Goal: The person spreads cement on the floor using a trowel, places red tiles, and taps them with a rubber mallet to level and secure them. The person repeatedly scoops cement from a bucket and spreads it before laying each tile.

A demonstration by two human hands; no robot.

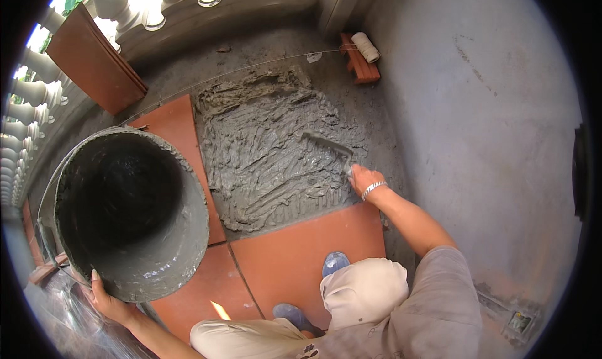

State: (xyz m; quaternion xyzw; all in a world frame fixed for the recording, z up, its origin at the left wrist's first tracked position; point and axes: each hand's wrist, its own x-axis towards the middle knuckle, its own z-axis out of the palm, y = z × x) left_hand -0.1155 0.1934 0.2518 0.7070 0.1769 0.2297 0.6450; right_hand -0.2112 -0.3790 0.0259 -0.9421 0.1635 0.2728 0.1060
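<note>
My right hand [365,180] is closed round the handle of a trowel [329,147], whose blade lies over a bed of wet grey mortar [269,152]. Ridges and furrows run across the mortar's surface. At the left, my left hand [108,299] grips the rim of a large bucket [182,233], thumb on the near edge. The bucket is tipped so its mouth faces me; grey mortar smears coat its inner wall, and its dark bottom is hard to make out. Orange-red floor tiles [307,243] border the mortar on its near and left sides.
Several loose tiles [94,61] lean by the balustrade [110,1] at the far left. A string spool [365,47] sits on an orange brick [360,67], its line [238,68] stretched across the far side. A grey wall [483,127] rises at right; clear plastic sheeting [69,321] lies lower left.
</note>
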